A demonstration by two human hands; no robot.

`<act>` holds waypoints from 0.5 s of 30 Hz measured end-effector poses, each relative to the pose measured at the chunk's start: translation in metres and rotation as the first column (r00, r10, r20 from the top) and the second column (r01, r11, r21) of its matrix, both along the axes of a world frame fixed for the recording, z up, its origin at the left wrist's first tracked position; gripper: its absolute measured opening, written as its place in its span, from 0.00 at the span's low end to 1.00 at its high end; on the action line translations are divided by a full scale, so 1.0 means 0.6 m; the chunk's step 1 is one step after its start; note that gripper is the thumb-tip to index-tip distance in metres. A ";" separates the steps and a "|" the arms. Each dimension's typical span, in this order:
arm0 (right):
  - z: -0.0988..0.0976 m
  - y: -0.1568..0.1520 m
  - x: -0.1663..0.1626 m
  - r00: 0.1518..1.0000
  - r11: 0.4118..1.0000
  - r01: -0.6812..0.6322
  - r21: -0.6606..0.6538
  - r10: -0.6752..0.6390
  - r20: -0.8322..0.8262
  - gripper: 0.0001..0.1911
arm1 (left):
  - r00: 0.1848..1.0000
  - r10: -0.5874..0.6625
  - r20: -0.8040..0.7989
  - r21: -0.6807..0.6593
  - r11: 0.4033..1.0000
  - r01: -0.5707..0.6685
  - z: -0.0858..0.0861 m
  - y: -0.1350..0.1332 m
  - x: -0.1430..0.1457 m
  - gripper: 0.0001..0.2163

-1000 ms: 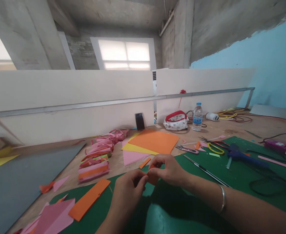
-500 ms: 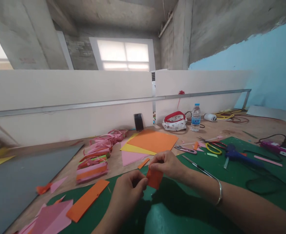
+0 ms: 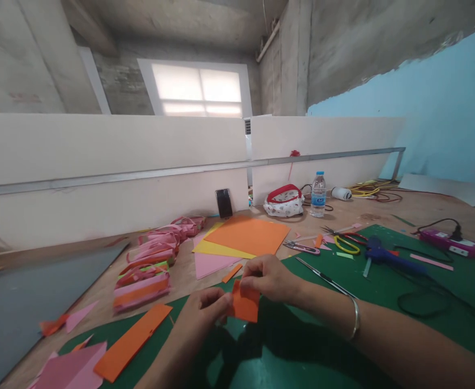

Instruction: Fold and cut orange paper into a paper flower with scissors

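Note:
A small orange piece of paper (image 3: 247, 307) is held up over the green cutting mat (image 3: 302, 354). My left hand (image 3: 207, 309) pinches its left edge between thumb and fingers. At the upper edge, my right hand (image 3: 267, 276) grips it from the right, a silver bangle on that wrist. A narrow orange paper strip (image 3: 232, 273) lies just beyond my hands. To the left, a long folded orange strip (image 3: 132, 342) rests on the mat. Behind my hands are sheets of orange paper (image 3: 247, 235), yellow paper (image 3: 225, 249) and pink paper (image 3: 213, 265).
Pink folded paper pieces (image 3: 148, 270) line the left, beside a grey board (image 3: 46, 308). Right of my hands lie a craft knife (image 3: 322, 276), snips (image 3: 302, 247), yellow-and-red scissors (image 3: 346, 243) and a blue glue gun (image 3: 391, 256). A phone (image 3: 223, 203), pouch (image 3: 285, 202) and bottle (image 3: 319, 195) stand behind.
The orange piece has turned so that more of its flat face shows. Both hands still hold it. The whole view has shifted slightly, with surroundings appearing further left.

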State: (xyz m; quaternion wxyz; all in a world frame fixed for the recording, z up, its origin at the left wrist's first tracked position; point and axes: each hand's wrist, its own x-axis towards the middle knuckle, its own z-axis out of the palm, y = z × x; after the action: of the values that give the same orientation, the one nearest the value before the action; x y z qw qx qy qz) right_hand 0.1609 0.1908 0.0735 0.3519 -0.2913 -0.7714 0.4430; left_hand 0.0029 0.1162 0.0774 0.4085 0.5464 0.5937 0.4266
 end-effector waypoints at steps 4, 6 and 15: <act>0.000 -0.007 -0.002 0.999 0.999 -0.049 0.013 0.049 0.012 0.07 | 0.997 -0.047 0.061 0.029 0.999 0.046 0.004 0.002 0.004 0.13; -0.001 -0.009 -0.003 0.997 0.997 -0.078 -0.024 0.078 0.022 0.07 | 0.986 -0.055 0.160 0.041 0.998 0.049 -0.002 0.005 0.007 0.14; -0.006 -0.004 0.002 0.977 0.959 -0.107 -0.261 0.150 0.151 0.08 | 0.991 0.091 0.095 0.080 0.992 -0.098 -0.010 0.009 0.001 0.12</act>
State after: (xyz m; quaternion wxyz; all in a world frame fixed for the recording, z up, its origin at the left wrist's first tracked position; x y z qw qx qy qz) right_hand 0.1621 0.1887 0.0696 0.2157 -0.3190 -0.7537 0.5326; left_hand 0.0034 0.1215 0.0713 0.3912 0.5142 0.5811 0.4948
